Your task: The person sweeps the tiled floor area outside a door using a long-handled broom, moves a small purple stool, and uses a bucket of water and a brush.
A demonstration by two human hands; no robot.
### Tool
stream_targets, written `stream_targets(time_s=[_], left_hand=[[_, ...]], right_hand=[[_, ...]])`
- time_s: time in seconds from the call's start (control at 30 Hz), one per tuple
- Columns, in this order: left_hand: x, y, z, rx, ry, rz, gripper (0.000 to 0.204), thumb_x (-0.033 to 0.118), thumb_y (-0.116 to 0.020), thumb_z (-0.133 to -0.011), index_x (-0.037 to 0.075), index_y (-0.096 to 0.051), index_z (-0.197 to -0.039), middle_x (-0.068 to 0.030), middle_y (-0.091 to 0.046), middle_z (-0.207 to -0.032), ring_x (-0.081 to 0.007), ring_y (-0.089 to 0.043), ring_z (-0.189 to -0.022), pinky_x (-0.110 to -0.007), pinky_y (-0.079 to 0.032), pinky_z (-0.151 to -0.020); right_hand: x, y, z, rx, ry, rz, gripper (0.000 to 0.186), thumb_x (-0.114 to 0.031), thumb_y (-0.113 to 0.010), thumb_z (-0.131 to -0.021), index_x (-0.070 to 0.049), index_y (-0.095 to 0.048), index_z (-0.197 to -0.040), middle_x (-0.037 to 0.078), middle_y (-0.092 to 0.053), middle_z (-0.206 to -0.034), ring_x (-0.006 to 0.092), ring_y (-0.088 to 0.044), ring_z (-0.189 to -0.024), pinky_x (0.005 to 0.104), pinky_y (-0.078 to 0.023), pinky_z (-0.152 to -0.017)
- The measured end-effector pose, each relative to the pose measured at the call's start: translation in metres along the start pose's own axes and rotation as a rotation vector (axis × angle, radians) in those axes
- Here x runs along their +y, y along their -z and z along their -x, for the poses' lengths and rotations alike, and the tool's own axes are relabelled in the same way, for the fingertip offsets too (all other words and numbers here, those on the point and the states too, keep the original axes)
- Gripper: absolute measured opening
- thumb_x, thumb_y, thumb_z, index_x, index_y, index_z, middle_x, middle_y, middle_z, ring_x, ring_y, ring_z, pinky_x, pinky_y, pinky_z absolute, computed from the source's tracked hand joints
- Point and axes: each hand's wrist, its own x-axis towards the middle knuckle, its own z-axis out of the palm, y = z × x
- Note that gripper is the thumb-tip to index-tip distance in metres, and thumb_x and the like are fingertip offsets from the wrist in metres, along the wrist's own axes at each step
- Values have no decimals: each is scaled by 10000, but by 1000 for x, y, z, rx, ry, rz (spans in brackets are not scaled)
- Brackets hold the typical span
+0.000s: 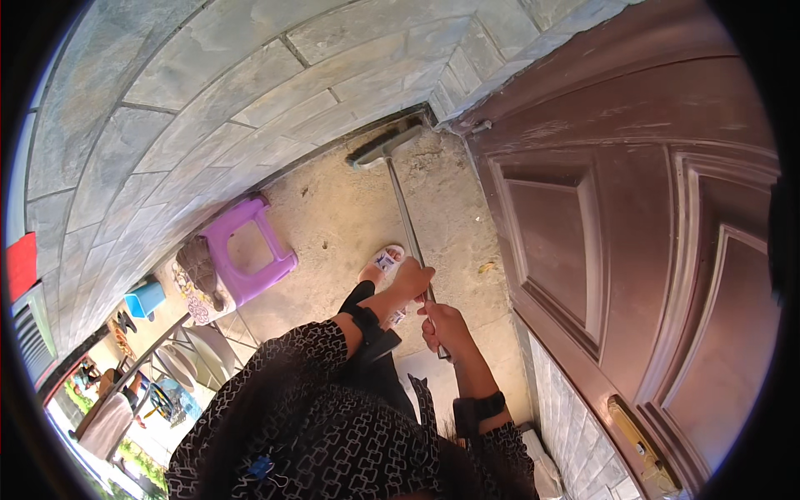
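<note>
My left hand grips the upper part of a metal broom handle, and my right hand is wrapped round it lower in the view, near the handle's end. The broom head, with dark bristles, rests on the concrete floor beside the foot of the grey tiled wall, by the corner next to the door. My foot in a white patterned slide sandal stands beside the handle, under my left hand.
A brown panel door fills the right. Left, along the wall, stand a purple plastic stool, a patterned seat bearing a dark item, metal-framed furniture and a blue bin. Farther back, people are partly visible.
</note>
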Motion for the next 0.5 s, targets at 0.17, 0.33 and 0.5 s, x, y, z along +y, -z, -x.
stream_targets(time_s=[0.17, 0.33, 0.5], left_hand=[[8, 4, -56, -27, 55, -128, 332, 127, -509, -753, -113, -529, -525, -205, -552, -496, -249, -593, -423, -357, -477, -368], [-11, -30, 5, -234, 45, -210, 336, 145, -520, -737, -122, -533, -534, -197, -551, -494, -251, -583, -411, -343, -467, -356], [2, -44, 38, -174, 130, -72, 309, 120, -524, -730, -114, -513, -528, -178, -527, -470, -236, -557, -378, -336, -440, -325]], right_hand=[[-9, 12, -46, -22, -10, -184, 283, -288, -418, -925, -8, -458, -942, -13, -397, -537, 65, -336, -362, 221, -270, -328], [43, 18, 3, 120, -73, -177, 298, -294, -412, -930, 1, -452, -941, -4, -382, -518, 78, -333, -361, 228, -267, -327], [35, 29, 33, 114, -62, -99, 310, -293, -422, -924, 9, -463, -978, 1, -394, -507, 83, -352, -347, 231, -282, -318]])
